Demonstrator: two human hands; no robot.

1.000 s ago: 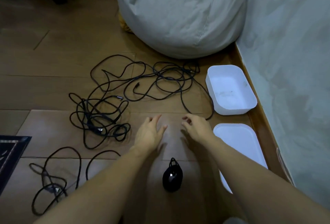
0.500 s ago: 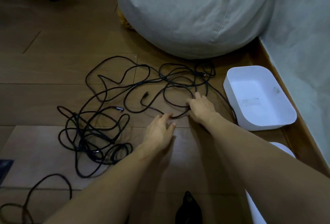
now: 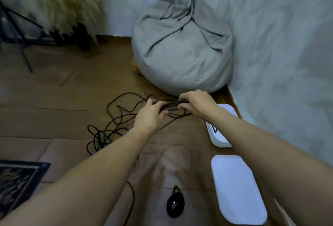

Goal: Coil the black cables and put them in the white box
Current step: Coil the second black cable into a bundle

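Black cables (image 3: pixel 173 103), pinched by left hand (image 3: pixel 149 116) and right hand (image 3: pixel 197 103) fingers (image 3: pixel 183 106); forearm (image 3: pixel 234 126) partly hides white box (image 3: pixel 220 141).

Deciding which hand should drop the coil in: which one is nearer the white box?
Right. The right hand grips the black cables just left of the white box, its forearm crossing over it; the left hand holds the same bundle farther left.

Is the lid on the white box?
No, the lid lies flat on the floor, apart from the open box.
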